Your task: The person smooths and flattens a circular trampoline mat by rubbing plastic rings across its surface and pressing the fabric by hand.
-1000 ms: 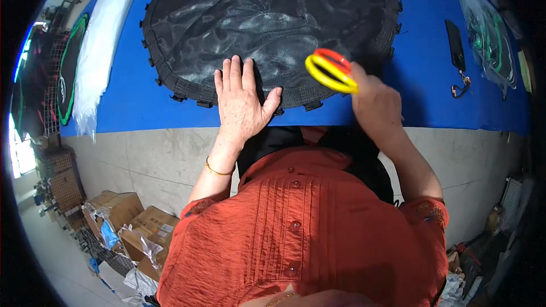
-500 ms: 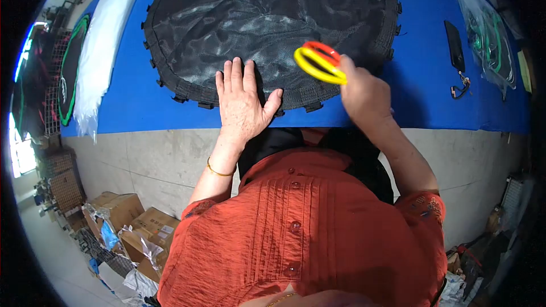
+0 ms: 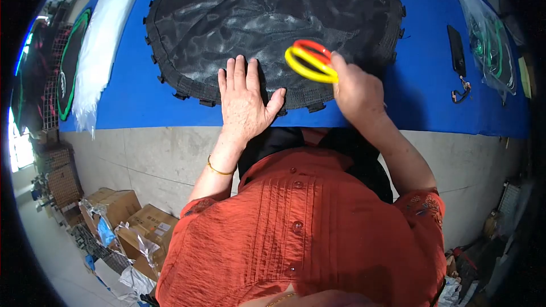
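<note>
Left hand (image 3: 243, 102) lies open and flat on the near edge of the black mat (image 3: 273, 28), spread over a blue table (image 3: 142, 94); right hand (image 3: 359, 88), closed, grips red-and-yellow loops (image 3: 318, 77) by the mat's near-right edge.

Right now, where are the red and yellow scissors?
In the head view, the scissors are in the right hand, over the black mesh, right of the left hand.
</note>
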A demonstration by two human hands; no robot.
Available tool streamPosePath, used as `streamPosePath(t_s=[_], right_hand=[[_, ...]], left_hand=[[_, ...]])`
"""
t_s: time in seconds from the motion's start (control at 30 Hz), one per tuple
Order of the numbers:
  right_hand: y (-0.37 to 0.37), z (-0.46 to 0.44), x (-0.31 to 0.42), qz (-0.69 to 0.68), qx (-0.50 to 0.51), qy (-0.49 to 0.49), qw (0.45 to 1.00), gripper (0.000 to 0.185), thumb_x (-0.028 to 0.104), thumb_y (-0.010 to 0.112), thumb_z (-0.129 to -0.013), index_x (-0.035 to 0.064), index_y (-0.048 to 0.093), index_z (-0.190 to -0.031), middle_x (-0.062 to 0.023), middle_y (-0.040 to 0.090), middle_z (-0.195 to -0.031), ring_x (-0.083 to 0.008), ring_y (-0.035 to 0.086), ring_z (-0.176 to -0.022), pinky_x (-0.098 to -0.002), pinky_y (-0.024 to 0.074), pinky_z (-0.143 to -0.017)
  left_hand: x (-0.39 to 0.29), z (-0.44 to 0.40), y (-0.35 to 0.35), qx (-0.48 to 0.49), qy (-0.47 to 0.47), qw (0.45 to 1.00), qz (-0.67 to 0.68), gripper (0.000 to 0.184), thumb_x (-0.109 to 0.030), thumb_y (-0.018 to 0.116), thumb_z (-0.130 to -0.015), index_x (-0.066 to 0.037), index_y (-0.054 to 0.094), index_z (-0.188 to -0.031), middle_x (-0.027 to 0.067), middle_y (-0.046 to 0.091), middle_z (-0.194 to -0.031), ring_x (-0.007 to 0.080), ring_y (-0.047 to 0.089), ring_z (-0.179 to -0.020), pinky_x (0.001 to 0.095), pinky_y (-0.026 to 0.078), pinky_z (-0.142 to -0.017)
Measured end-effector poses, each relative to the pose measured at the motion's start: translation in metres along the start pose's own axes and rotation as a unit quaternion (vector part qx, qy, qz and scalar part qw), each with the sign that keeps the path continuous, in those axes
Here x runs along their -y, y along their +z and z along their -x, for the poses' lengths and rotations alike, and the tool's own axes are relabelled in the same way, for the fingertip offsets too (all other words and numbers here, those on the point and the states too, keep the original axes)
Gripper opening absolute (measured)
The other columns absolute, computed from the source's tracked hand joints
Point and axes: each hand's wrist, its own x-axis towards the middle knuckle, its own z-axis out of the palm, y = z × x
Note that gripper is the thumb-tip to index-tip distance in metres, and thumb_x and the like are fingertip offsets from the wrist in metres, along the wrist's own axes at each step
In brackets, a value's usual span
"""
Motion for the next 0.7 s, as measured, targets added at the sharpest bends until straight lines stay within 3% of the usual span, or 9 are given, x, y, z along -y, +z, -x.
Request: streamPosePath(t_s=[0.07,0.1,0.2,0.33,0.53,0.7], right_hand=[[0.007,-0.012,-0.011,0.003,-0.025,0.019,1.0,0.03,0.019,0.065,-0.102,0.0116,0.065,-0.131,-0.0131,0.072,-0.08,-0.0363,0.075,-0.07,-0.0505,0.0613,-0.063],[0.006,-0.02,-0.013,0.015,0.008,0.046,0.999,0.03,0.018,0.064,-0.102,0.012,0.065,-0.131,-0.0139,0.073,-0.081,-0.038,0.076,-0.071,-0.0511,0.0616,-0.063],[0.005,-0.02,0.0,0.0,0.036,0.041,0.998,0.029,0.018,0.064,-0.102,0.0126,0.065,-0.131,-0.0144,0.073,-0.082,-0.0392,0.076,-0.073,-0.0518,0.0618,-0.064],[0.005,-0.009,0.032,-0.004,0.048,-0.023,0.999,0.037,0.017,0.064,-0.101,0.0087,0.065,-0.137,-0.0124,0.075,-0.085,-0.0341,0.078,-0.073,-0.0468,0.0629,-0.064],[0.011,-0.036,0.03,0.002,0.04,0.005,0.999,0.037,0.014,0.064,-0.1,0.0062,0.065,-0.136,-0.0128,0.076,-0.085,-0.0321,0.079,-0.072,-0.0429,0.0639,-0.063],[0.009,-0.021,0.035,-0.017,0.047,-0.027,0.998,0.034,0.015,0.063,-0.101,0.0088,0.065,-0.134,-0.0141,0.076,-0.083,-0.0351,0.079,-0.073,-0.0463,0.0638,-0.063]], left_hand=[[0.0,0.001,0.0,0.001,0.001,1.0,0.001,0.085,-0.055,0.072,-0.096,0.003,0.051,-0.155,0.0338,0.049,-0.159,0.0509,0.042,-0.153,0.0641,0.027,-0.129],[0.0,0.001,0.0,0.001,0.0,1.0,0.001,0.085,-0.056,0.072,-0.096,0.003,0.051,-0.155,0.0339,0.049,-0.159,0.051,0.042,-0.152,0.0641,0.027,-0.128],[0.001,0.001,-0.001,0.0,-0.003,1.0,-0.001,0.086,-0.056,0.072,-0.096,0.003,0.051,-0.155,0.034,0.049,-0.159,0.0508,0.042,-0.153,0.0641,0.027,-0.129],[-0.001,0.0,-0.001,0.002,-0.005,1.0,0.0,0.085,-0.056,0.071,-0.096,0.002,0.051,-0.155,0.0337,0.049,-0.159,0.0503,0.042,-0.153,0.0639,0.026,-0.129],[0.0,0.001,0.0,0.0,-0.007,1.0,0.006,0.086,-0.057,0.071,-0.096,0.002,0.051,-0.155,0.0328,0.049,-0.16,0.0505,0.041,-0.153,0.0636,0.026,-0.129],[-0.001,0.0,-0.001,-0.003,-0.009,1.0,0.013,0.086,-0.057,0.071,-0.096,0.003,0.052,-0.155,0.0324,0.049,-0.16,0.0503,0.042,-0.153,0.0634,0.027,-0.129]])
